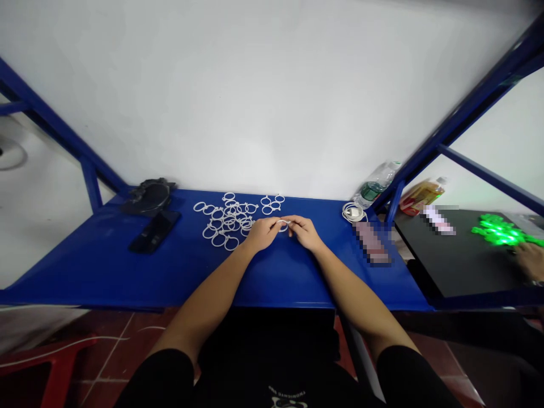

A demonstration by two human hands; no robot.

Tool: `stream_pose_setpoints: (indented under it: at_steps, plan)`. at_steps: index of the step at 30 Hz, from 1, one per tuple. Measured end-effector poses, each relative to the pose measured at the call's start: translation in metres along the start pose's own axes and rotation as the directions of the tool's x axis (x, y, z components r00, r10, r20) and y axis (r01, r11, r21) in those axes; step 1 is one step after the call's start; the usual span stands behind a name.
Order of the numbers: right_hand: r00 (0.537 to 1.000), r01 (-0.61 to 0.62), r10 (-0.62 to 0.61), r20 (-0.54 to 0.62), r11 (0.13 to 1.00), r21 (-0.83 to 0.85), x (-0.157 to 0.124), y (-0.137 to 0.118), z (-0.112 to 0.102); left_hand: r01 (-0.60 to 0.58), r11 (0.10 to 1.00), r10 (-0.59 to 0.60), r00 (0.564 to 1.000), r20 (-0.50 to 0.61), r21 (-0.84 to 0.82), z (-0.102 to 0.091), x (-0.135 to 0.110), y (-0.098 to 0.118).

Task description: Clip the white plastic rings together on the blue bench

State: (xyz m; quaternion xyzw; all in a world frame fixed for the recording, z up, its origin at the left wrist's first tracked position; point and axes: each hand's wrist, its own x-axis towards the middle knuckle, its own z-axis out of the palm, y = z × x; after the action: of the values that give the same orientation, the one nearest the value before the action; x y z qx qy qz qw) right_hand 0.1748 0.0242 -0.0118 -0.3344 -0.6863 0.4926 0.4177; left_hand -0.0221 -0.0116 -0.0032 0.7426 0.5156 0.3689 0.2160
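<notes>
Between my two hands is a thin white ring (283, 229), held up just over the blue table (280, 277). My left hand (264, 232) pinches its left side with thumb and forefinger. On the other side, the fingers of my right hand (302, 231) close on the ring's upper right, where a small tab seems to sit. Partly hidden by fingers, the ring's exact make is hard to tell. Left of my hands lies a loose pile of similar white rings (229, 218), each with a small tab. A smaller group of white rings (272, 204) lies behind my hands, near the wall.
At left are a black phone-like slab (153, 232) and a round black object (151, 195). To the right stand a coiled white cable (353, 212), a clear bottle (374, 187) and a blurred-out item (373, 243). Beyond a blue post, another person's hand (531, 260) touches glowing green lights (501, 231).
</notes>
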Motion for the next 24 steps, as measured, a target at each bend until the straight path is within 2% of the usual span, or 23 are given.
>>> stream_pose_setpoints:
  at_steps: [5, 10, 14, 17, 20, 24]
  plan:
    - [0.994, -0.074, 0.081, -0.074, 0.993, 0.096, 0.006, 0.007, -0.002, 0.003, 0.998, 0.000, 0.999, 0.049, -0.064, 0.005, -0.002, 0.009]
    - [0.985, -0.061, 0.089, -0.145, 0.980, 0.187, 0.009, 0.013, -0.003, -0.046, 0.998, 0.047, 0.998, 0.031, -0.040, 0.015, 0.003, 0.000]
    - [0.961, -0.054, 0.089, -0.263, 0.989, 0.136, 0.012, 0.014, -0.004, 0.042, 0.989, -0.033, 0.997, -0.068, 0.140, 0.021, 0.010, -0.010]
    - [0.931, -0.075, 0.090, -0.354, 0.996, 0.056, 0.015, 0.017, -0.005, 0.118, 0.937, -0.083, 0.989, -0.120, 0.328, 0.024, 0.016, -0.017]
    - [0.913, -0.070, 0.069, -0.401, 0.997, 0.012, 0.016, 0.019, -0.007, 0.148, 0.892, -0.115, 0.988, -0.101, 0.428, 0.025, 0.018, -0.021]
    - [0.865, -0.010, 0.005, -0.502, 1.000, -0.007, 0.019, 0.021, -0.020, 0.125, 0.889, -0.125, 0.992, -0.031, 0.441, 0.023, 0.013, -0.024]
